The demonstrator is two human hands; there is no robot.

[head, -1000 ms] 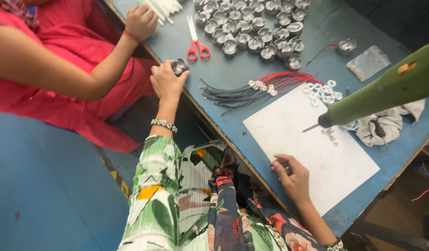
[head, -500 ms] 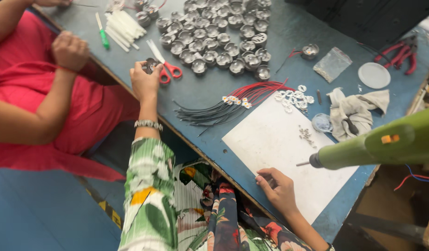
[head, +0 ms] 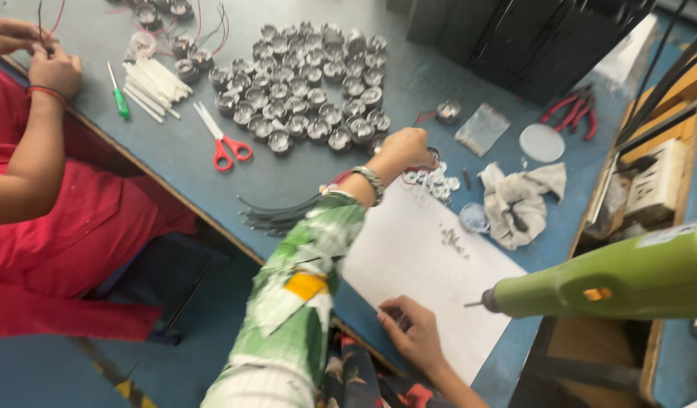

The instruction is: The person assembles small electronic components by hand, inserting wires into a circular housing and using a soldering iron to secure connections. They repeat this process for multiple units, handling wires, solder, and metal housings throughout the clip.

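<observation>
Left hand [head: 407,145] reaches over the small white rings [head: 432,180], grip unclear; right hand [head: 413,336] rests curled on the white paper sheet [head: 424,257].

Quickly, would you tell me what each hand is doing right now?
Left hand: curled over the small silver rings; grip hidden.
Right hand: rests on the white sheet; cannot tell if holding anything.

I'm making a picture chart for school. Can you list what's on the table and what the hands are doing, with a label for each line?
Left hand: reaching over small round silver parts, fingers curled.
Right hand: resting on white sheet, pinching something small.
Table: blue.
Cluster: many round metal cups.
Tools: red scissors, green screwdriver, red pliers.
Foreground: green glue gun.
Neighbour: a person in red.
</observation>
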